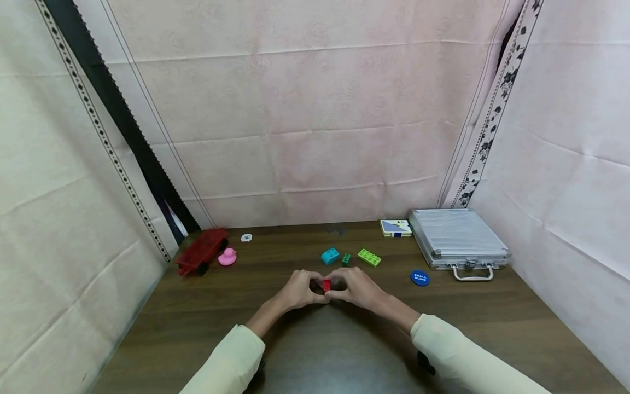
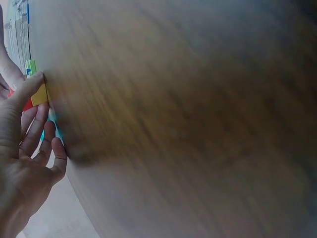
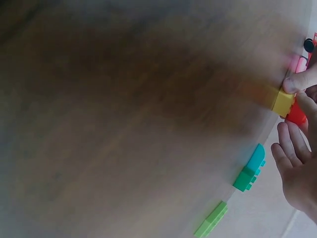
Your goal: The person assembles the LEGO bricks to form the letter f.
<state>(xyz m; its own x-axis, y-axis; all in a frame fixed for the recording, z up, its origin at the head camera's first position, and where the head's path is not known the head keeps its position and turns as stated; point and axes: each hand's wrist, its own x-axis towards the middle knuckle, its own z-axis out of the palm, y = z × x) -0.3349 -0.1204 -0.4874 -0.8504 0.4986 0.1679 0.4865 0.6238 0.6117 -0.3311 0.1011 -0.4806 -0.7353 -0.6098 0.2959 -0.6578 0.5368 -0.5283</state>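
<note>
Both hands meet at the middle of the table around a red toy brick (image 1: 327,285), which is joined to a yellow toy brick (image 3: 283,102). My left hand (image 1: 301,290) pinches the pair from the left, its thumb (image 2: 30,88) against the bricks and the other fingers spread below. From the right, my right hand (image 1: 358,288) pinches the same pair, with several of its fingers held out loosely. In the right wrist view, the yellow brick sits low, by the wooden tabletop (image 3: 124,114). Fingers partly hide the red brick.
Beyond the hands lie a blue brick (image 1: 330,255), a small green brick (image 1: 346,259) and a lime brick (image 1: 369,257). Left are a pink duck (image 1: 227,256), a red toy vehicle (image 1: 204,249) and a small white piece (image 1: 246,237). Right are a blue disc (image 1: 420,278), silver case (image 1: 458,235) and flat box (image 1: 396,228).
</note>
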